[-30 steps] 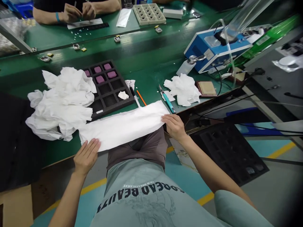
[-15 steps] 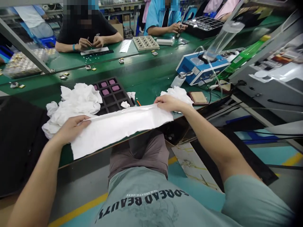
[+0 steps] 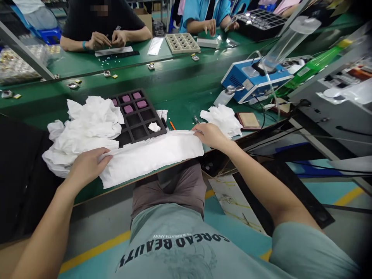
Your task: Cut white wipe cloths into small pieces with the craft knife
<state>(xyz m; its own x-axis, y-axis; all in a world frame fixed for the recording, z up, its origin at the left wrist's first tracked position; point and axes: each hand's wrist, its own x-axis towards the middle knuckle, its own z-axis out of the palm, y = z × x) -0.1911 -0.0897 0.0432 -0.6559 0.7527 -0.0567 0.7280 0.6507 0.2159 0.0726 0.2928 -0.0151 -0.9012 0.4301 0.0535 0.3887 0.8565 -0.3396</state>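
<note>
Stretching along the front edge of the desk (image 3: 186,110), a flat strip of soft white tissue (image 3: 154,155) has its far side pinched by the left hand (image 3: 88,166) near one end and the right hand (image 3: 212,135) near the other. Beyond lies a black foam tray (image 3: 134,121) of square cells, several holding purple blocks (image 3: 128,108); a crumpled tissue heap (image 3: 90,124) hides its left edge.

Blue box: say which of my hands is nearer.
Right. The right hand is below and left of the blue box in the picture; the left hand is much farther left, at the other end of the white paper.
</note>
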